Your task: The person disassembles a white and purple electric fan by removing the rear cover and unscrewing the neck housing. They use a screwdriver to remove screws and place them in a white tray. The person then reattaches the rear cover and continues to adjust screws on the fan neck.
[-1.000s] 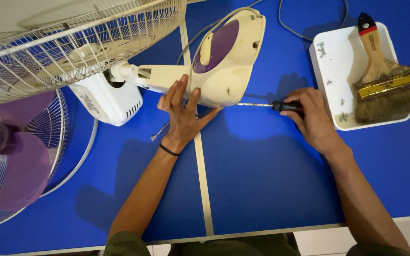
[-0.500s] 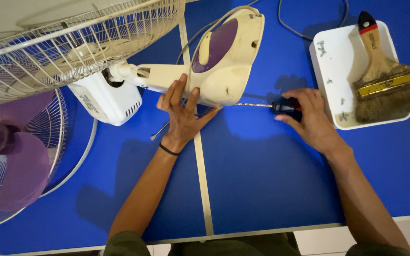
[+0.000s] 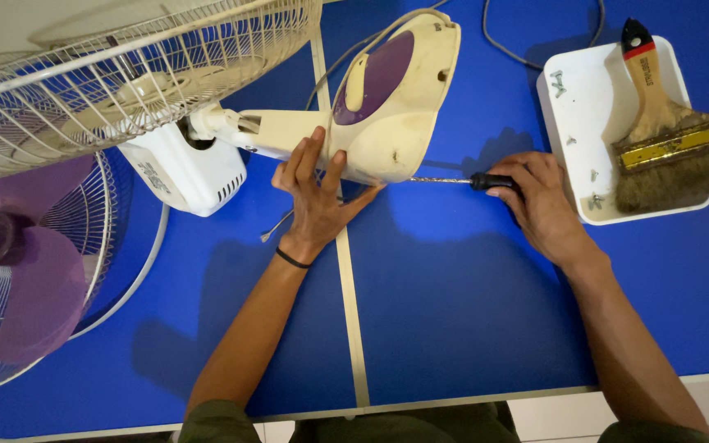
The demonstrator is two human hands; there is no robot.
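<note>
A cream and purple fan base (image 3: 391, 90) lies on its side on the blue table (image 3: 453, 312). My left hand (image 3: 315, 201) presses flat against its lower edge, fingers spread. My right hand (image 3: 539, 203) grips the black handle of a screwdriver (image 3: 461, 180), whose metal shaft points left into the bottom edge of the base. The base's stem joins a white motor housing (image 3: 182, 168) at the left.
A white wire fan guard (image 3: 108, 74) lies at top left, with a second guard and purple blades (image 3: 26, 279) below it. A white tray (image 3: 592, 123) at right holds a wide paintbrush (image 3: 666, 139) and several small screws. A grey cord (image 3: 527, 41) runs along the far edge.
My right hand has shifted slightly on the screwdriver handle. The shaft stays against the base and my left hand has not moved.
</note>
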